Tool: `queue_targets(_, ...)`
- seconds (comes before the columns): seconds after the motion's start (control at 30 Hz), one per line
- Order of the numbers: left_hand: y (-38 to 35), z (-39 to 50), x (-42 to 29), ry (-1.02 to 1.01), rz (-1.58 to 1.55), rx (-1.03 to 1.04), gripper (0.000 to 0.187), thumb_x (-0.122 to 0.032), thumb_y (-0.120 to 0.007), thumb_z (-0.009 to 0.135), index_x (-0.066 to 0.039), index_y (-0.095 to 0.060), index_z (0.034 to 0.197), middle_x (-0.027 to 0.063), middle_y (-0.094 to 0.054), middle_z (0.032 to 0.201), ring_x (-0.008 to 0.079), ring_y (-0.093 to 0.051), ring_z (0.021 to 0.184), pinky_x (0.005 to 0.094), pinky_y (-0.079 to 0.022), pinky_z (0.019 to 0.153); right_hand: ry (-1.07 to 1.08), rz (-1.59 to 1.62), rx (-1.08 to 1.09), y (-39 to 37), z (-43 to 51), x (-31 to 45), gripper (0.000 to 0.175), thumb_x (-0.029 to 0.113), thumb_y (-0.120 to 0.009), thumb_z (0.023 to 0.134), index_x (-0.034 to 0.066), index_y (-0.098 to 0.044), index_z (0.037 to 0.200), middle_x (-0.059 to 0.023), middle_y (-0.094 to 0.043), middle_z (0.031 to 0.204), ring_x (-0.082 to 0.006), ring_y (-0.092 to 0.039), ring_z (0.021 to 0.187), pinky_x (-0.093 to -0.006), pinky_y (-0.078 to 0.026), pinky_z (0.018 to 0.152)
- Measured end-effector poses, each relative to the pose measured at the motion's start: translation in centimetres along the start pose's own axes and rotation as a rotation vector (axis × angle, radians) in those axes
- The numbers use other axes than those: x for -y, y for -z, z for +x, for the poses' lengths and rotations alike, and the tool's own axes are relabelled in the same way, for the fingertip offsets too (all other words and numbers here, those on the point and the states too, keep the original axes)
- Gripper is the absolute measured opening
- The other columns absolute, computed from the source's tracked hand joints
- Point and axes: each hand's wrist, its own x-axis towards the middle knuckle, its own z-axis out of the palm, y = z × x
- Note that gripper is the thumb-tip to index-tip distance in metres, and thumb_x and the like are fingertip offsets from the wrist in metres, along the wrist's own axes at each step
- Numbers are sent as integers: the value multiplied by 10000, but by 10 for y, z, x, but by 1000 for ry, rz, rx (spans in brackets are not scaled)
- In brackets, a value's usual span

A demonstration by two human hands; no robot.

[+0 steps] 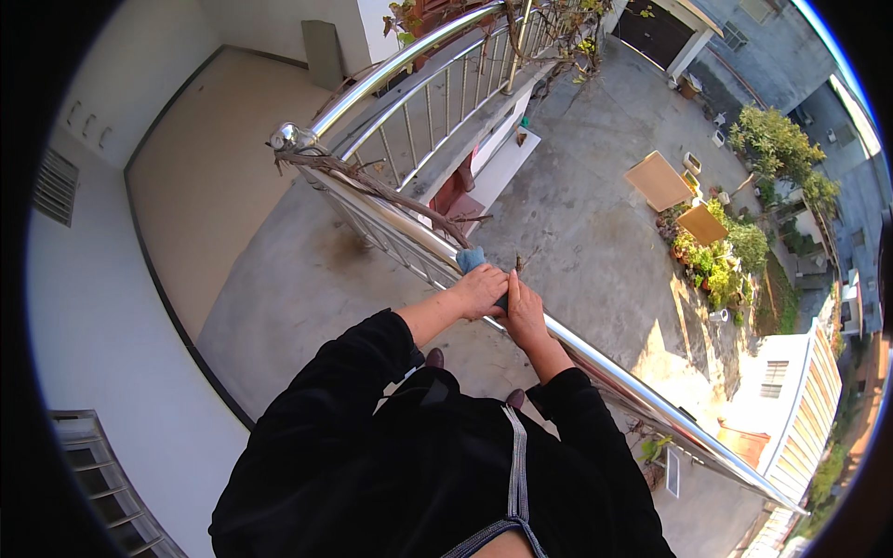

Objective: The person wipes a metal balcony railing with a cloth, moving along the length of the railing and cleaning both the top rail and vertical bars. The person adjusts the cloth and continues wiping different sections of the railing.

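Note:
My left hand (480,291) is closed over a bunched blue cloth (470,259) at the metal handrail. Its fingers hide much of the cloth. Close against it, my right hand (524,317) has its thumb raised and its fingers curled at a dark, shaded piece (501,301), which looks like part of the same cloth. A dry woody vine stem (398,197) runs along the polished handrail (614,363) up to the cloth. Just beyond my right thumb, a short vine stub (519,262) sticks up. The exact grip between my hands is hidden.
Beyond the railing lies a concrete courtyard (572,181), a storey below, with potted plants (718,272) and tan boards (659,181). A round metal post cap (287,137) marks the railing corner. Leafy vines (579,42) hang over the far rail. A white wall (104,279) stands left.

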Motion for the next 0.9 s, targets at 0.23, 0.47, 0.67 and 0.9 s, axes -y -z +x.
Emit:
queue_targets(0.23, 31, -51, 73, 136, -16, -40, 736, -402, -780, 727, -59, -519, 1323, 93, -551, 1293, 255, -477, 1275, 443, -296, 1134, 61, -87, -67, -38, 75, 60, 905, 208, -760, 742, -53, -296, 1474, -170, -527, 1245, -325, -527, 1172, -429, -403, 1017)
queue_targets(0.47, 43, -66, 99, 135, -8, -34, 766, -340, -808, 703, -70, -491, 1346, 105, -516, 1361, 272, -441, 1321, 484, -287, 1133, 28, -272, -108, -56, 99, 80, 755, 166, -648, 815, -50, -325, 1463, -155, -532, 1214, -308, -535, 1148, -408, -404, 1018)
queue_targets(0.67, 33, -57, 78, 113, 143, -42, 776, -348, -806, 702, -52, -488, 1345, 106, -519, 1315, 281, -449, 1291, 495, -304, 1099, 73, -289, -190, -47, 77, 71, 607, 121, -530, 868, -62, -372, 1425, -178, -544, 1212, -308, -531, 1150, -425, -382, 1046)
queue_targets(0.9, 8, -26, 38, 6, 157, -16, 805, -429, -793, 694, -9, -507, 1318, 116, -550, 1275, 272, -476, 1245, 475, -302, 1095, 39, -276, -165, -22, 31, 37, 608, 125, -525, 871, -67, -366, 1425, -179, -528, 1263, -298, -507, 1223, -433, -339, 1113)
